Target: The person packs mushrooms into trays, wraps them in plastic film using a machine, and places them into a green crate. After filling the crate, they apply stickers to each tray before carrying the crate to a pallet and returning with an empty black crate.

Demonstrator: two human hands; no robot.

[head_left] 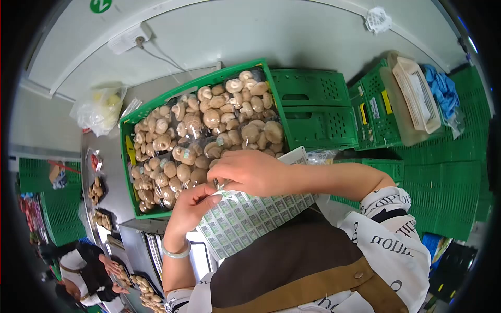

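Note:
My left hand point(192, 207), with a bracelet at the wrist, is closed, thumb and fingers pinched at the upper left edge of a sheet of labels point(245, 221). Close beside it, my right hand point(250, 171) is also closed, its fingertips pinching down. Between the two sets of fingertips a small shiny, clear bit point(221, 183) shows, too small to name. The sheet carries rows of small green-and-white printed stickers and slants in front of my apron. Just beyond both hands stands a green crate point(125, 156) filled with clear-wrapped packs of brown mushrooms point(211, 118), some bearing small labels.
Green crates point(313, 86) stand right of the full crate, with a white basket point(415, 94) and blue cloth point(442, 91) farther right. A plastic bag point(99, 109) sits at the back left. Packed mushrooms point(103, 220) line the metal counter, where another person point(86, 271) works at lower left.

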